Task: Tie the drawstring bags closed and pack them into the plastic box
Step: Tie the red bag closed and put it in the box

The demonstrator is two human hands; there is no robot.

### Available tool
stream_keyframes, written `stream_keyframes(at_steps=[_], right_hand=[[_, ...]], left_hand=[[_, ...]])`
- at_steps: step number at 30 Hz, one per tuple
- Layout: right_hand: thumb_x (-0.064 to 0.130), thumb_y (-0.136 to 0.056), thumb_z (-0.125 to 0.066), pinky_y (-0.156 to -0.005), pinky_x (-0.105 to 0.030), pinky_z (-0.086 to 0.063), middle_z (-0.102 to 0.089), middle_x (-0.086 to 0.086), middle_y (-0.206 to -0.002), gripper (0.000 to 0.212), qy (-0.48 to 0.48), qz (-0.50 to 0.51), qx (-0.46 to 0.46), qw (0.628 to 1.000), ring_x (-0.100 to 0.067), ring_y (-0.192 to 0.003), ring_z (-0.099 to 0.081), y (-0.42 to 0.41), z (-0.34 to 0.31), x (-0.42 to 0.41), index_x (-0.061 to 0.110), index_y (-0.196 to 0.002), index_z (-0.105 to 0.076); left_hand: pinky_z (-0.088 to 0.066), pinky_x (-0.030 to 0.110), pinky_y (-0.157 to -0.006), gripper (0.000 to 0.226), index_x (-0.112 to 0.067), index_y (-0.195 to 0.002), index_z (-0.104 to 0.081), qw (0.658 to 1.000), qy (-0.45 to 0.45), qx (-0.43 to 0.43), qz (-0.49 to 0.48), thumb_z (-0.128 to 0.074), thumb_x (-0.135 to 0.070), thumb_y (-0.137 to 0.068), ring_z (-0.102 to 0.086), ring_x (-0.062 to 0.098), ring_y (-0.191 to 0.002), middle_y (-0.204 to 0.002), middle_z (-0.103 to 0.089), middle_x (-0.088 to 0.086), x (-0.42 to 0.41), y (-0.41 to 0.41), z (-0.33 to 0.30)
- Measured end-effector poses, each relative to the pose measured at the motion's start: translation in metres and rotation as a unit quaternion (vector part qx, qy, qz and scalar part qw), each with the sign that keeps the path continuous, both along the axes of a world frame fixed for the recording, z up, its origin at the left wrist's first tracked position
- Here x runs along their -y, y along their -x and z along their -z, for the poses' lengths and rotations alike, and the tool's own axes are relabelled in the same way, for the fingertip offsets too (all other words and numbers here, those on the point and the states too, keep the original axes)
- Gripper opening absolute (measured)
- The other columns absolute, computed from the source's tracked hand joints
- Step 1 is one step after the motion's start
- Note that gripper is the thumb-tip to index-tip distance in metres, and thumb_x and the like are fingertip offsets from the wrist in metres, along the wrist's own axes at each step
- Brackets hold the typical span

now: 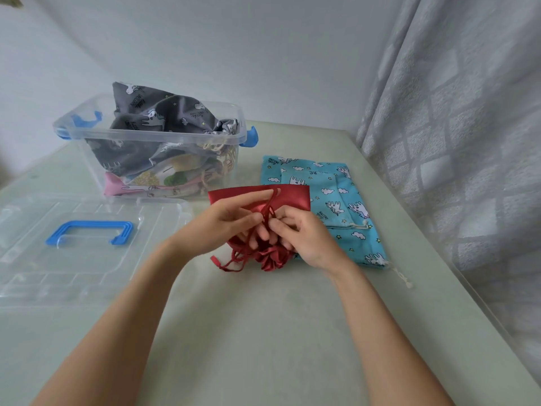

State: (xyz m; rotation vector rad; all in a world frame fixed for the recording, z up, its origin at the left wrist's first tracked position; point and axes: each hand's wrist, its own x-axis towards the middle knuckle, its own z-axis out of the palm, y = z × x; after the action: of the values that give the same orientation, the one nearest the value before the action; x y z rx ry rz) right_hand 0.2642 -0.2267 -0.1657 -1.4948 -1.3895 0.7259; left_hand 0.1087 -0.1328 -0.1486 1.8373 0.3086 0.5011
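A red satin drawstring bag [292, 197] lies on the table in front of me, its gathered mouth towards me. My left hand [222, 224] and my right hand [304, 235] both pinch its red ribbon drawstring [270, 212] above the gathered mouth; loose ribbon ends trail at the near left. Blue unicorn-print drawstring bags [345, 200] lie flat to the right, partly under the red bag. The clear plastic box [87, 133] stands at the back left, holding a grey unicorn-print bag [155, 118] on top of pink and patterned bags.
The box's clear lid [38, 259] with a blue handle [90, 231] lies flat at the left. A grey patterned curtain [456, 142] hangs along the table's right edge. A white wall stands behind the table [248, 332].
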Motion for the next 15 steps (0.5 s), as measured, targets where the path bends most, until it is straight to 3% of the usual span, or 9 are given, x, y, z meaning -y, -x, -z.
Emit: stream_keyframes(at_steps=[3,7,9,11,13,15], right_hand=[[0.01,-0.096,-0.049,-0.042,-0.011,-0.029,-0.052,0.002,-0.061,0.018,0.011,0.013,-0.061,0.998,-0.002,-0.043,-0.035,0.0048,0.0004,-0.0001,0.015,-0.08,-0.057],[0.014,-0.098,-0.046,-0.043,-0.011,-0.028,-0.048,-0.002,-0.064,0.025,0.036,0.032,-0.064,0.997,-0.001,-0.044,-0.035,0.0076,-0.0014,-0.0015,0.012,-0.075,-0.057],[0.014,-0.099,-0.041,-0.044,-0.014,-0.024,-0.043,-0.01,-0.069,0.028,0.053,0.012,-0.104,0.993,-0.005,-0.05,-0.032,0.0062,-0.0043,-0.0012,-0.002,-0.083,-0.058],[0.017,-0.099,-0.039,-0.045,-0.018,-0.022,-0.045,-0.008,-0.071,0.033,0.06,-0.016,-0.155,0.986,-0.007,-0.053,-0.031,0.004,-0.0078,0.0007,-0.008,-0.097,-0.059],[0.029,-0.097,-0.046,-0.046,-0.018,-0.022,-0.044,-0.005,-0.068,0.036,0.058,-0.02,-0.138,0.989,-0.006,-0.053,-0.032,0.0043,-0.0095,0.0026,-0.003,-0.095,-0.063],[0.033,-0.092,-0.056,-0.047,-0.015,-0.025,-0.041,0.0,-0.06,0.04,0.04,0.024,-0.062,0.997,-0.003,-0.049,-0.033,0.0065,-0.0075,0.0024,-0.005,-0.082,-0.061]], left_hand=[[-0.052,0.023,-0.06,0.045,-0.035,-0.13,-0.042,0.999,-0.02,-0.03,0.014,-0.047,-0.012,-0.092,-0.063,0.018,-0.058,-0.07,-0.069,0.003,0.0006,-0.0009,0.001],[-0.053,0.023,-0.061,0.046,-0.048,-0.123,-0.04,0.994,-0.092,-0.059,-0.003,-0.051,-0.014,-0.093,-0.066,0.017,-0.058,-0.071,-0.071,-0.002,0.0009,-0.0022,0.0032],[-0.055,0.027,-0.065,0.046,-0.052,-0.119,-0.039,0.985,-0.15,-0.077,-0.028,-0.052,-0.017,-0.093,-0.066,0.012,-0.058,-0.074,-0.072,-0.004,0.0002,-0.0021,0.0041],[-0.052,0.02,-0.064,0.044,-0.046,-0.123,-0.04,0.976,-0.193,-0.086,-0.048,-0.054,-0.019,-0.093,-0.064,0.007,-0.056,-0.076,-0.073,-0.002,-0.0002,-0.0022,0.0045],[-0.043,0.008,-0.057,0.042,-0.038,-0.127,-0.044,0.966,-0.234,-0.095,-0.059,-0.056,-0.018,-0.092,-0.059,-0.001,-0.052,-0.073,-0.072,-0.004,0.0011,-0.0037,0.0037],[-0.042,0.007,-0.058,0.04,-0.037,-0.124,-0.049,0.949,-0.29,-0.094,-0.078,-0.062,-0.023,-0.089,-0.058,-0.008,-0.054,-0.068,-0.069,-0.011,0.002,-0.0046,0.0036]])
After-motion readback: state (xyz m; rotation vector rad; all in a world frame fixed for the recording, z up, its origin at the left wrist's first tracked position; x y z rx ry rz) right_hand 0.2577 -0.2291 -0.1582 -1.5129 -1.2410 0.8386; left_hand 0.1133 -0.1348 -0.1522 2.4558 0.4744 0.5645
